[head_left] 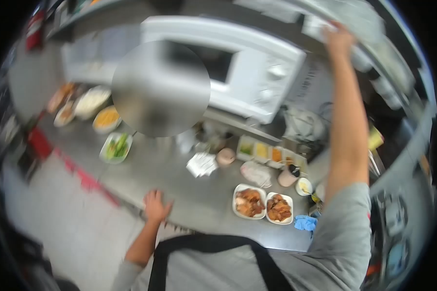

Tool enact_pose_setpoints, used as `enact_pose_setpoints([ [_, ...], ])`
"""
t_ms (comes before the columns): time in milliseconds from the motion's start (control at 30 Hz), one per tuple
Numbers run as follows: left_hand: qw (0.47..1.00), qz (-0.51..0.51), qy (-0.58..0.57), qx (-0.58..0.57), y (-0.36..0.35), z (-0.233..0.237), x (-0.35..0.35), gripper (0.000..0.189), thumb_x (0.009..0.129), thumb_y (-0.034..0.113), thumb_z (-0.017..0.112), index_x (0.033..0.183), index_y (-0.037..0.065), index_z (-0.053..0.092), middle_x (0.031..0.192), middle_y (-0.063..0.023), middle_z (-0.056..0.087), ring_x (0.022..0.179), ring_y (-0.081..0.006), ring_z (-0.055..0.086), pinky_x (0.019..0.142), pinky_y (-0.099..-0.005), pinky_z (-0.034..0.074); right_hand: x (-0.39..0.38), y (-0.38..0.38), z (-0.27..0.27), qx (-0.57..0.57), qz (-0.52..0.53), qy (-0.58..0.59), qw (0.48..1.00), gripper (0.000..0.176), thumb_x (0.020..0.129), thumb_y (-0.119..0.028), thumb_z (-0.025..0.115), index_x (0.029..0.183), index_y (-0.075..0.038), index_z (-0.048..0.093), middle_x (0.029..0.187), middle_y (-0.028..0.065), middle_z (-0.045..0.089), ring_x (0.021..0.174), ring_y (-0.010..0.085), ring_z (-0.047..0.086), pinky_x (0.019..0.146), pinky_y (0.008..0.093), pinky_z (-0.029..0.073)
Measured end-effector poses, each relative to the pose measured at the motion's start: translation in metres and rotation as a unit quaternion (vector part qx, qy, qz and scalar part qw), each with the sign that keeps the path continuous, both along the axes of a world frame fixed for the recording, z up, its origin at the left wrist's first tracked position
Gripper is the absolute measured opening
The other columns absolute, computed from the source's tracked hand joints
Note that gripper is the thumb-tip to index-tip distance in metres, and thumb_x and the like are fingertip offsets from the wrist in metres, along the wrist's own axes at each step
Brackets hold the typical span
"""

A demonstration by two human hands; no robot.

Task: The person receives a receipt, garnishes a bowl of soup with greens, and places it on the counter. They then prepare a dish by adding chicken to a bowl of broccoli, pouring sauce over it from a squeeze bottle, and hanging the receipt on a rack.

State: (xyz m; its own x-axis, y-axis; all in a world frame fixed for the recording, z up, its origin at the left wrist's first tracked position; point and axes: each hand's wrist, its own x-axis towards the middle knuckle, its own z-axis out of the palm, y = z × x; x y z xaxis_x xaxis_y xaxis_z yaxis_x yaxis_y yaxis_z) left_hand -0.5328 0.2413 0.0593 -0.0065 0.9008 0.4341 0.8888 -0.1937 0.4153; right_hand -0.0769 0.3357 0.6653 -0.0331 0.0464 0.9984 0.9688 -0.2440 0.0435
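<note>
My left hand (156,206) rests at the front edge of the steel counter (179,194), fingers apart and holding nothing. High at the upper right, my right hand (338,40) reaches up to a shelf (374,43). It is at a white, paper-like thing (314,26); blur hides how its fingers sit. Two white dishes of browned, cooked meat, one left (250,201) and one right (279,208), stand side by side on the counter. A crumpled blue glove or cloth (306,222) lies beside them. White slips of paper (202,164) lie farther back.
A white microwave (257,77) stands behind the counter, partly covered by a blurred circle. Small food tubs (261,151) form a row below it. Bowls of green vegetables (115,148), yellow shreds (107,119) and white food (92,102) stand left. A white bowl (304,186) sits right.
</note>
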Motion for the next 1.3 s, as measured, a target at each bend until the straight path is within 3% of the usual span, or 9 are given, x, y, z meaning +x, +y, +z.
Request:
enact_pose_setpoints([
  [100,0.974,0.057,-0.219,-0.004,0.042,-0.011,-0.025,0.044,0.077,0.031,0.065,0.108,0.003,0.05,0.097,-0.0173,0.057,0.093,-0.0343,0.053,0.083,-0.0423,0.041,-0.035,-0.045,-0.038,0.077,0.128,-0.121,0.981,0.041,0.078,-0.043,0.064,0.104,-0.012,0.065,0.105,0.0151,0.061,0.104,0.0306,0.051,0.092,0.0406,0.037],
  [267,0.687,0.14,-0.711,-0.045,0.132,0.018,-0.111,0.061,0.084,0.019,0.061,0.131,0.008,0.024,0.091,-0.013,0.057,0.076,-0.0182,0.056,0.067,-0.0293,0.048,-0.096,-0.156,-0.201,-0.08,0.25,-0.273,0.925,0.029,0.077,-0.003,0.063,0.106,-0.001,0.058,0.103,0.0106,0.06,0.104,0.0288,0.05,0.086,0.0395,0.042],
  [367,0.628,0.023,-0.768,-0.126,0.217,-0.063,-0.196,0.065,0.086,0.022,0.058,0.135,0.008,0.017,0.099,-0.0138,0.056,0.082,-0.0214,0.057,0.067,-0.0323,0.051,-0.094,-0.214,-0.308,-0.335,0.315,-0.135,0.878,0.029,0.065,0.004,0.063,0.092,-0.006,0.06,0.088,0.0113,0.059,0.09,0.029,0.055,0.075,0.0392,0.045],
  [433,0.658,0.094,-0.743,-0.082,0.214,-0.027,-0.172,0.033,0.092,0.028,0.047,0.116,0.006,0.047,0.098,-0.0137,0.057,0.084,-0.0239,0.058,0.076,-0.0352,0.05,-0.094,-0.244,-0.363,-0.388,0.326,0.042,0.861,0.021,0.067,-0.003,0.069,0.086,-0.007,0.062,0.085,0.0095,0.06,0.081,0.0278,0.055,0.073,0.0374,0.044],
  [500,0.631,0.055,-0.771,-0.066,0.224,-0.031,-0.172,0.045,0.092,0.025,0.048,0.129,0.003,0.037,0.118,-0.0185,0.05,0.104,-0.028,0.054,0.09,-0.0377,0.048,-0.077,-0.279,-0.42,-0.41,0.263,0.147,0.861,0.019,0.069,-0.005,0.068,0.087,-0.007,0.063,0.083,0.0081,0.061,0.079,0.0281,0.056,0.072,0.0369,0.045],
  [667,0.606,0.12,-0.786,0.031,0.244,-0.021,-0.161,0.035,0.087,0.009,0.043,0.12,-0.002,0.04,0.102,-0.0168,0.056,0.077,-0.0249,0.06,0.063,-0.0279,0.057,-0.053,-0.363,-0.518,-0.435,0.161,0.326,0.824,0.021,0.071,-0.008,0.067,0.092,-0.009,0.064,0.079,0.0078,0.063,0.079,0.0274,0.058,0.071,0.0364,0.047],
  [900,0.655,0.028,-0.752,-0.071,0.178,-0.024,-0.13,0.037,0.08,-0.001,0.043,0.116,-0.005,0.04,0.092,-0.0169,0.059,0.071,-0.023,0.061,0.063,-0.0295,0.058,0.016,-0.41,-0.555,-0.435,0.064,0.358,0.824,0.021,0.068,-0.01,0.065,0.089,-0.008,0.064,0.078,0.0092,0.062,0.077,0.028,0.059,0.071,0.037,0.048],
  [1167,0.618,-0.054,-0.76,-0.195,0.04,-0.042,-0.013,0.035,0.081,0.0,0.044,0.114,-0.01,0.035,0.096,-0.0241,0.055,0.084,-0.0298,0.062,0.077,-0.0367,0.057,0.152,-0.389,-0.466,-0.332,0.025,0.33,0.883,0.01,0.076,-0.014,0.061,0.077,-0.004,0.063,0.073,0.0162,0.061,0.069,0.0351,0.059,0.061,0.039,0.048],
  [1300,0.582,-0.057,-0.793,-0.172,-0.03,-0.04,0.076,0.062,0.081,-0.002,0.046,0.128,-0.001,0.007,0.102,-0.0267,0.05,0.086,-0.0325,0.06,0.077,-0.0359,0.057,0.234,-0.355,-0.471,-0.41,-0.008,0.249,0.877,0.014,0.077,-0.011,0.054,0.084,-0.007,0.065,0.084,0.0168,0.062,0.079,0.033,0.06,0.071,0.0387,0.049],
])
